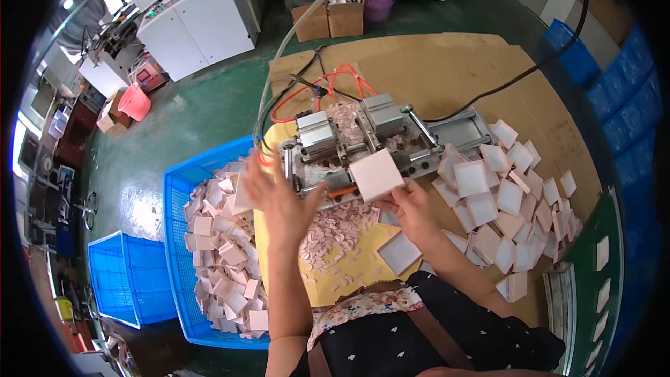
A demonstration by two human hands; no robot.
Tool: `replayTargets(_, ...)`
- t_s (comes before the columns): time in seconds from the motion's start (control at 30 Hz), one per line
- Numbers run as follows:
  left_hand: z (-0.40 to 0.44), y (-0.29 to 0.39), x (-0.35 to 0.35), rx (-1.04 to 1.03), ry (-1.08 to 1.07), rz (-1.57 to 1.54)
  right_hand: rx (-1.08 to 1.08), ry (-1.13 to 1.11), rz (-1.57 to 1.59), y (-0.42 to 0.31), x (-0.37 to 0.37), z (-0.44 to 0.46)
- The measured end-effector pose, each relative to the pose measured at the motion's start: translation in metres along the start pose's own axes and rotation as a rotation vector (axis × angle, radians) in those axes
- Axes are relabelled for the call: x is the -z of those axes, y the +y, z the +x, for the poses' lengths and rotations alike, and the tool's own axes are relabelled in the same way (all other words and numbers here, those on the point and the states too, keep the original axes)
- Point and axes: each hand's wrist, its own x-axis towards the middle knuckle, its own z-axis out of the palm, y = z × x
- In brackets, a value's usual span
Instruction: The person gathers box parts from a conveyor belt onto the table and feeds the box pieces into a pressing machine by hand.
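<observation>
One view, from the head: gripping a square pale box (377,175) by its near right corner in the right hand (412,208), and holding it over the near edge of the metal fixture (382,116). At the fixture's left end, spreading the left hand (280,204), blurred, fingers parted and grip released; being unable to tell about any contact with the pale piece (241,197) behind it. Seeing pinkish chips (338,234) lying heaped in front of the fixture, and one open tray (400,253) lying before its right half. Left of the fixture, seeing a blue basket (179,265) holding many small boxes (227,258). Right of the fixture, seeing shallow boxes (499,202) lying in a loose pile. Well beyond the fixture, seeing a purple bucket (379,5) standing beside cartons (345,22).
</observation>
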Motion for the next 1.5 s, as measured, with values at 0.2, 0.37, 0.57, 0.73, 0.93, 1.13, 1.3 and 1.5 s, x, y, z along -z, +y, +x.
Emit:
replayTargets(0.2,-0.013,0.02,-0.075,-0.374,-0.269,-0.22,-0.129,0.083,-0.273,0.011,0.006,0.014)
replayTargets(0.37,0.01,0.037,-0.07,-0.384,-0.331,-0.249,0.031,-0.021,-1.431,0.0,0.018,-0.016)
replayTargets(0.57,0.014,0.032,-0.044,-0.29,-0.218,-0.423,-0.051,-0.242,-1.222,-0.017,-0.01,-0.027)
replayTargets(0.73,-0.003,-0.001,-0.003,-0.039,0.001,-0.079,0.011,-0.049,-0.113,-0.019,-0.013,-0.009)
replayTargets(0.93,-0.01,0.021,-0.071,-0.422,-0.267,-0.181,-0.001,0.09,-0.198,0.009,-0.006,0.013)
replayTargets(1.13,0.015,0.042,-0.069,-0.372,-0.447,-0.304,-0.188,-0.52,-1.871,0.003,-0.009,-0.064)
replayTargets(1.3,0.011,0.027,-0.041,-0.281,-0.198,-0.398,0.033,-0.358,-1.351,0.01,-0.004,-0.062)
replayTargets(1.5,-0.009,0.001,0.0,-0.081,-0.087,-0.034,0.063,-0.03,-0.092,0.006,-0.017,-0.003)
